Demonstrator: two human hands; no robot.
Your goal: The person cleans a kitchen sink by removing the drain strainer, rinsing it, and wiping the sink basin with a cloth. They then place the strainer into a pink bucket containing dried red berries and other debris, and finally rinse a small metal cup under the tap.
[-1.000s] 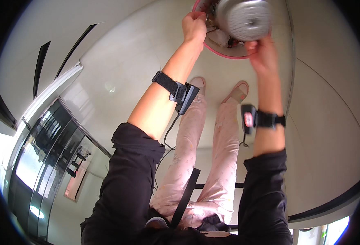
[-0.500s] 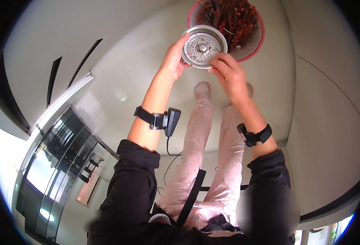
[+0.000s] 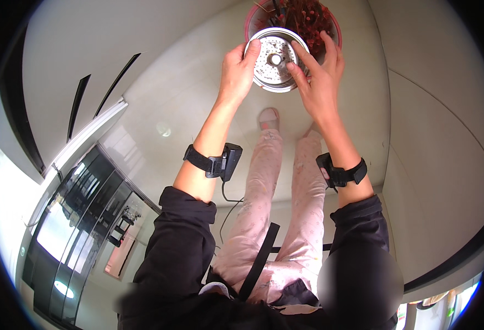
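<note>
A round metal sink strainer (image 3: 266,67) with a perforated inner plate and a central knob is held up over the floor. Dark and reddish bits lie on the plate. My left hand (image 3: 238,71) is closed around its left rim, thumb on top and the other fingers partly hidden beneath. From the right, my right hand (image 3: 320,82) reaches over the rim, thumb and forefinger at the inner plate's right edge. Its other fingers stretch away from the strainer. Just behind is a pink-rimmed flowerpot (image 3: 339,34) holding a plant with dark stems and red berries (image 3: 308,19).
Below the strainer are my slippered feet (image 3: 269,118) on the pale floor (image 3: 198,104). A black device (image 3: 231,161) with a cable is strapped to my left forearm, another (image 3: 338,176) to my right. Dark glass panels (image 3: 77,236) stand at left, a pale wall (image 3: 445,137) at right.
My right hand has moved from the strainer's lower right rim to the inner plate's right edge, its fingers spreading. The pot has shifted up and left in view.
</note>
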